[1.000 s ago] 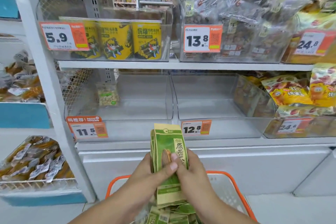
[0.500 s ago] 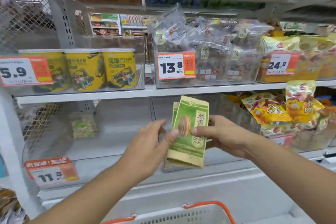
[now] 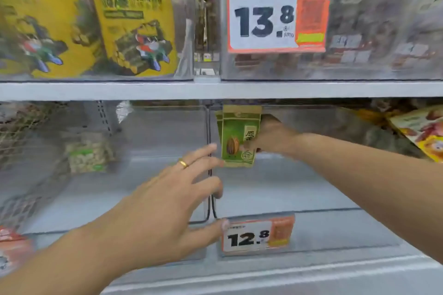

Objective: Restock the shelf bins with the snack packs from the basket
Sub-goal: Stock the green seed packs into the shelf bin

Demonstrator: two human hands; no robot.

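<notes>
a: a shopper's right hand (image 3: pixel 268 137) reaches into the clear bin (image 3: pixel 299 189) behind the 12.8 price tag (image 3: pixel 257 235), carrying a small stack of green snack packs (image 3: pixel 238 136) upright above the bin floor. what could go wrong here?

b: my guess is a topple. the packs are thin and there is nothing at the back of that bin to lean on, so if they are let go upright they may fall flat or fan out. they also hang just beside the divider between this bin and the left bin (image 3: pixel 153 151); a drift to the left could catch the wall or drop them on the wrong side, where a lone pale pack (image 3: pixel 90 155) sits under a different tag.

a: and the grip?

b: the thumb lies across the front of the stack, low and to the right, with the fingers curled behind. the packs are pinched between them, their left edge and top standing free of the hand.

a: the left hand (image 3: pixel 167 203)?

b: holding nothing, fingers spread and straight. its fingertips (image 3: pixel 212 148) lie close by the stack's lower left corner; whether they touch is unclear. the thumb rests at the bin's front lip by the tag. the basket is out of view.
</notes>
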